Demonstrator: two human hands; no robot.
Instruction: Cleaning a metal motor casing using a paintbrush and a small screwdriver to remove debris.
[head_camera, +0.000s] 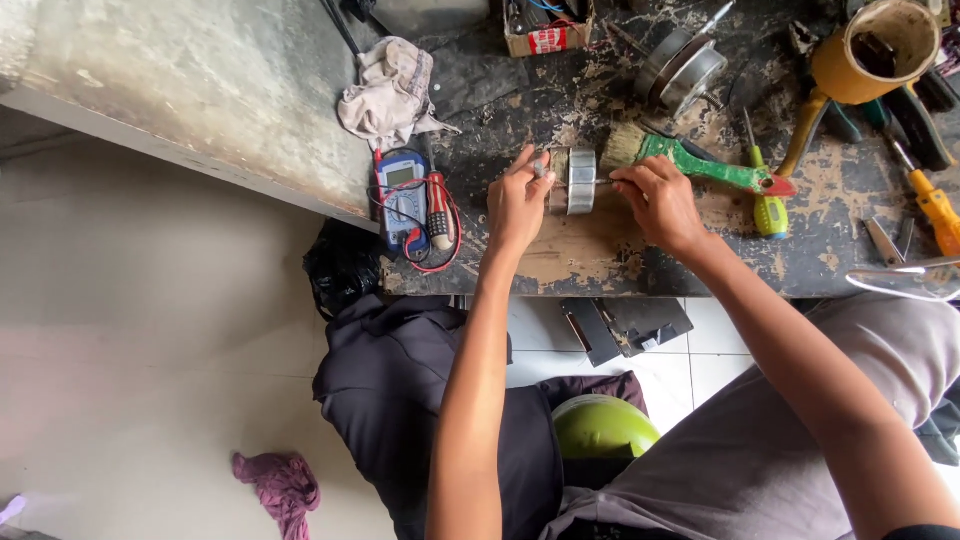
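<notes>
Two hands on one part | left hand pinches one shaft end, right hand curls shut on the other, of the silver cylindrical metal rotor over the worn black workbench | likely heavy, rigid; best gripped by the shaft ends | green-handled paintbrush just behind.

Scarred workbench: multimeter, rag, screwdrivers

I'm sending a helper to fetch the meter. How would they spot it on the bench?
On the dark, paint-chipped workbench, look near its front edge, left of the person's left hand. The multimeter lies just below a crumpled pale rag. It is the only blue box with a small screen, wrapped in red and black leads.
</notes>
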